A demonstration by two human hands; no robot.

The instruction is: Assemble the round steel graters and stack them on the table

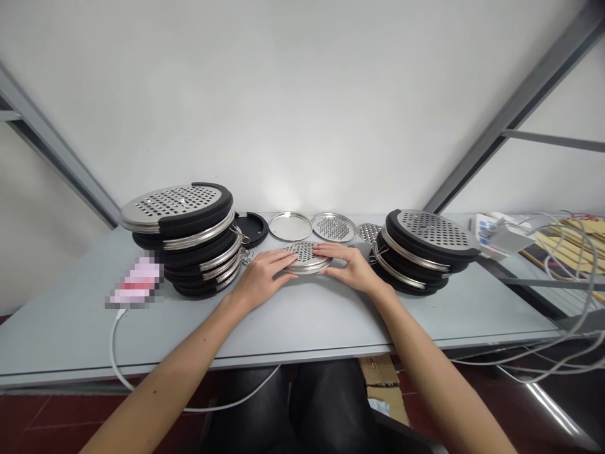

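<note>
Near the middle of the grey table lies a small stack of round metal discs (306, 260), the top one perforated. My left hand (265, 274) grips its left edge, fingertips on top and thumb at the side. On the right edge, my right hand (352, 268) holds the same stack in a similar way. Behind it are a plain metal disc (290, 226), a metal disc with small holes (334, 227), and a perforated disc (368, 232) partly hidden by the right pile. A black ring-shaped base (253, 229) lies at the back left.
Tall piles of black-rimmed graters stand at left (189, 249) and right (420, 252). A blurred pink item (137, 280) with a white cable (113, 347) is far left. White boxes (501, 234) and cables are at right.
</note>
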